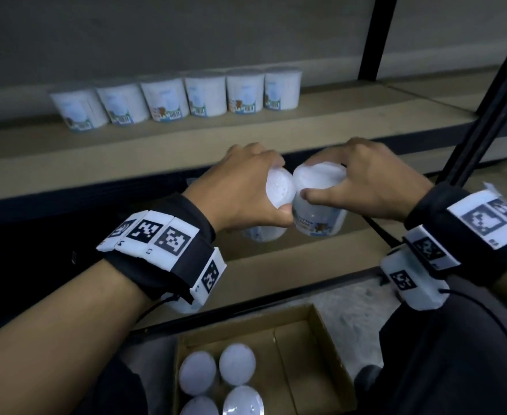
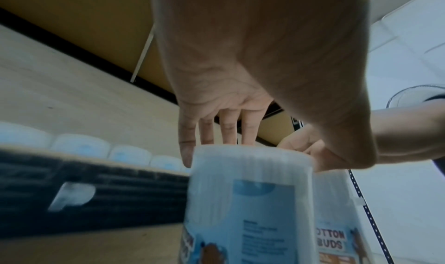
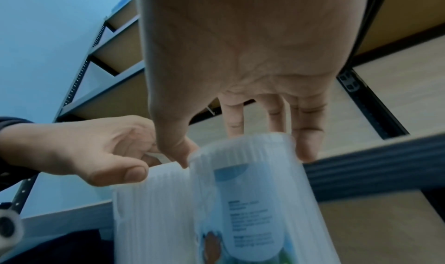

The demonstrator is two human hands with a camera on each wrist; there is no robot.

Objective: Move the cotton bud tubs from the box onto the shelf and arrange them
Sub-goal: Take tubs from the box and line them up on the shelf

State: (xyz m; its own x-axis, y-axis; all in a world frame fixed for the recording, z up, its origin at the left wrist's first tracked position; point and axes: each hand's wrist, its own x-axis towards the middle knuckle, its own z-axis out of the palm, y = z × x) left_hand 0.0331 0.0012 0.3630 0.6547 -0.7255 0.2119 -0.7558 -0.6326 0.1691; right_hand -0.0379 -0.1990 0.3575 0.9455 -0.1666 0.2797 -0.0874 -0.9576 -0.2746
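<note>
Six white cotton bud tubs point(image 1: 204, 92) stand in a row at the back of the wooden shelf point(image 1: 276, 130). In front of the shelf's edge, both hands hold a tub from above, side by side and touching. My left hand point(image 1: 276, 187) grips the lid of one tub point(image 1: 265, 233), with fingers point(image 2: 228, 127) behind its rim. My right hand point(image 1: 324, 179) grips the other tub point(image 1: 321, 220), which tilts a little and shows its label point(image 3: 253, 201). Below, the open cardboard box point(image 1: 306, 354) holds several more tubs point(image 1: 237, 363) in its left half.
A black upright post point(image 1: 375, 37) stands at the back right of the shelf. Another black post point(image 1: 485, 115) slants past my right wrist. A lower wooden shelf board point(image 1: 276, 265) lies under the hands. The front strip of the upper shelf is bare wood.
</note>
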